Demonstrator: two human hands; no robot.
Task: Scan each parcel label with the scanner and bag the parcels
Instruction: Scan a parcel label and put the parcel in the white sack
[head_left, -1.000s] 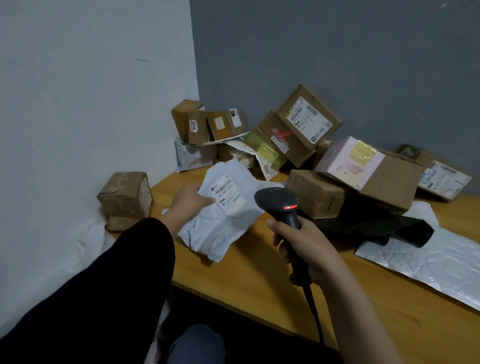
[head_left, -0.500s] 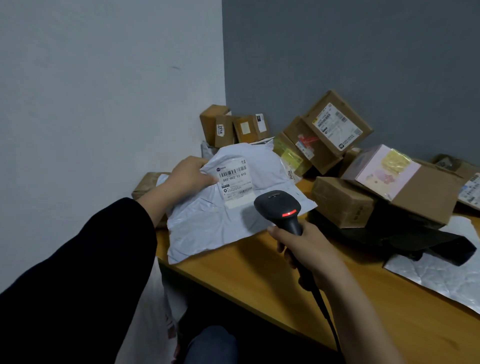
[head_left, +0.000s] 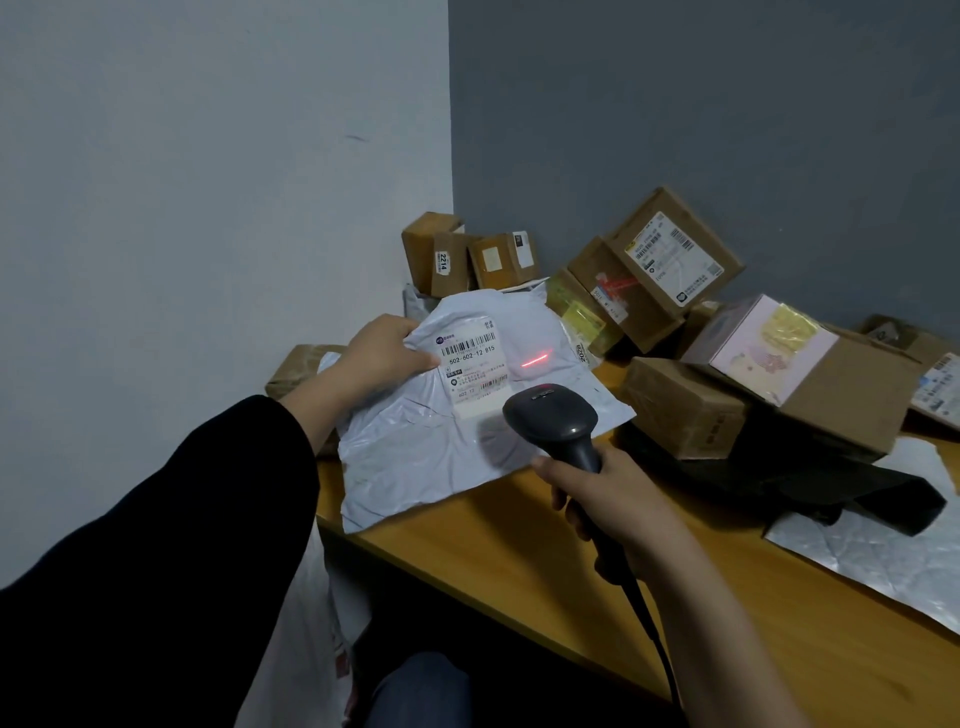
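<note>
On white parcel, red beam beside label

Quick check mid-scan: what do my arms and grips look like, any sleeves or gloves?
Left arm wears a long black sleeve ending at the wrist; the left grip is bare, no glove or ring visible. Right forearm is bare, no sleeve in view, and the right grip is ungloved too.

A crumpled white poly mailer stood tilted up at the centre of the frame, above the worktop. Its white label faced the camera, barcode uppermost. A red scan line fell just right of the label. The dark grey corded scanner pointed at it from lower right. Brown cardboard parcels lay heaped at upper right.
</note>
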